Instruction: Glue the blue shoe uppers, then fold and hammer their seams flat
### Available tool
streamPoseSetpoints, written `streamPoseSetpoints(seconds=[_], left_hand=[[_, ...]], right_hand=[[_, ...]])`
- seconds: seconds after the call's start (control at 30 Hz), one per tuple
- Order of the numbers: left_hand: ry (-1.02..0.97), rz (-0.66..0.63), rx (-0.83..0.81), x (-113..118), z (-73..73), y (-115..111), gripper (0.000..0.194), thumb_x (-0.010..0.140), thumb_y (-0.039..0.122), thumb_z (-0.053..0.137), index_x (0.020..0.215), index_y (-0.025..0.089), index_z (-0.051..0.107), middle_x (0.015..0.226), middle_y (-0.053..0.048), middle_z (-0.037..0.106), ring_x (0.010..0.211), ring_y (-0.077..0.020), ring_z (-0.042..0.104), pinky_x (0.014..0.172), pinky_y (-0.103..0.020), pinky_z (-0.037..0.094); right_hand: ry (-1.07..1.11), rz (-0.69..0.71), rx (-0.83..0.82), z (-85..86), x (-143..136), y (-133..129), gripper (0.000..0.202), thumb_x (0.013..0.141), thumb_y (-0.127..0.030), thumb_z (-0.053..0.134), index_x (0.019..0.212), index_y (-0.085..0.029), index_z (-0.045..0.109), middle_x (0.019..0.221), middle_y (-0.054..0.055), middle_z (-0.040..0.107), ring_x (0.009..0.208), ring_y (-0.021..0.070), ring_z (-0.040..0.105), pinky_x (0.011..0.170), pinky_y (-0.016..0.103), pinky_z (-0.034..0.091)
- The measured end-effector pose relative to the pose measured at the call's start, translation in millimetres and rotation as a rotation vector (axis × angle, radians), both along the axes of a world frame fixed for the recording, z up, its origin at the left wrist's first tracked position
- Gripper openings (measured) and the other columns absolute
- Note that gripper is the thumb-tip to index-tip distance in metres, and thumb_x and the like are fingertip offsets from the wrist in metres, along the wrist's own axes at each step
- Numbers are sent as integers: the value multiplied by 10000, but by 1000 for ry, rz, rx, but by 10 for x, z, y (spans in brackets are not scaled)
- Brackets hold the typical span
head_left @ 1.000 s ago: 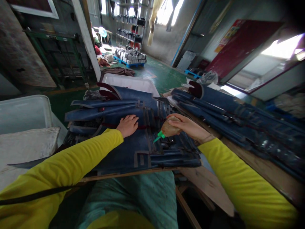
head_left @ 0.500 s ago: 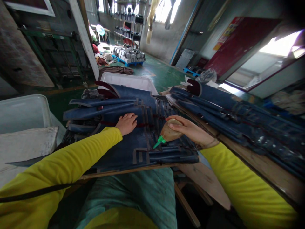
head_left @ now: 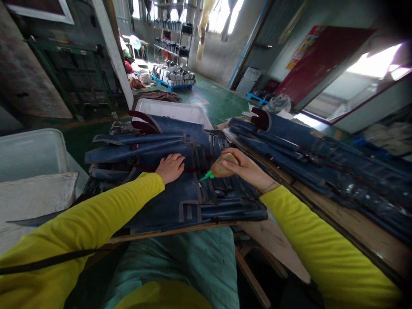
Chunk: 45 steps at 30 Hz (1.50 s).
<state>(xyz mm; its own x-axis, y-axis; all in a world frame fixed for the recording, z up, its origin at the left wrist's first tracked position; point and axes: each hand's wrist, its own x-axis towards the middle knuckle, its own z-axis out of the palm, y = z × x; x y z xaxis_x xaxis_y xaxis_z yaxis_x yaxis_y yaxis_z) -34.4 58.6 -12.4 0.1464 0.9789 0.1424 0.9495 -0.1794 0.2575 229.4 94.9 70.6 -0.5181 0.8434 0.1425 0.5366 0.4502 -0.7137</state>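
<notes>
My right hand (head_left: 242,166) is wrapped round a brownish squeeze bottle (head_left: 224,165) with a green nozzle. The bottle is tilted, its tip pointing down and left at a dark blue sheet piece (head_left: 164,201) with grey edging. Whether the tip touches the surface I cannot tell. My left hand (head_left: 171,168) lies flat on the same blue material, left of the bottle, with nothing held. Under and around both hands are several overlapping blue pieces, with dark red strips at the far side and wet-looking shiny strips near the bottle.
More blue pieces (head_left: 289,137) lie on a wooden board to the right. A white bin (head_left: 172,109) stands beyond the work surface. At the left is a translucent tub (head_left: 32,150) beside a pale slab (head_left: 38,197). Farther back are a blue pallet (head_left: 170,86) with stacked goods and a rack.
My right hand has moved the bottle left and slightly away from me, so its nozzle sits farther up the blue piece. My left hand has stayed in place.
</notes>
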Motion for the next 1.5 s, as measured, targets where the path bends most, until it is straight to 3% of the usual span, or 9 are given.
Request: streamPoseSetpoints(seconds=[0.1, 0.33, 0.67, 1.23, 1.5], left_hand=[[-3, 3, -4, -1, 3, 0, 406, 928, 323, 327, 1298, 239, 470, 1377, -54, 457, 1246, -221, 400, 979, -434, 384], [-11, -1, -1, 5, 9, -6, 403, 926, 319, 326, 1294, 239, 471, 1374, -55, 458, 1242, -223, 401, 976, -434, 383], [-19, -1, -13, 1, 25, -13, 407, 927, 318, 321, 1299, 235, 462, 1380, -54, 450, 1253, -224, 396, 985, -446, 380], [-20, -3, -1, 1, 14, -11, 402, 927, 317, 318, 1288, 234, 473, 1375, -53, 458, 1254, -223, 398, 977, -448, 386], [-22, -7, 0, 3, 29, -13, 402, 929, 318, 315, 1289, 229, 472, 1370, -56, 462, 1248, -221, 402, 973, -449, 390]], right_hand=[[1, 4, 28, -15, 8, 38, 461, 786, -524, 578, 1138, -236, 504, 1073, 43, 596, 1044, 263, 554, 946, 430, 432], [-30, 131, -86, 87, 87, -30, 432, 815, -528, 552, 1150, -256, 519, 1111, 27, 593, 1082, 260, 539, 962, 399, 424], [40, 64, 168, -141, -93, 263, 438, 807, -461, 568, 1165, -233, 461, 1131, 57, 529, 1095, 237, 510, 994, 405, 379], [20, 85, 162, -109, -108, 342, 443, 803, -477, 572, 1164, -242, 474, 1129, 58, 543, 1074, 251, 525, 969, 419, 391], [44, 71, 251, -203, -197, 642, 440, 795, -453, 580, 1160, -238, 463, 1144, 58, 527, 1096, 246, 502, 978, 420, 380]])
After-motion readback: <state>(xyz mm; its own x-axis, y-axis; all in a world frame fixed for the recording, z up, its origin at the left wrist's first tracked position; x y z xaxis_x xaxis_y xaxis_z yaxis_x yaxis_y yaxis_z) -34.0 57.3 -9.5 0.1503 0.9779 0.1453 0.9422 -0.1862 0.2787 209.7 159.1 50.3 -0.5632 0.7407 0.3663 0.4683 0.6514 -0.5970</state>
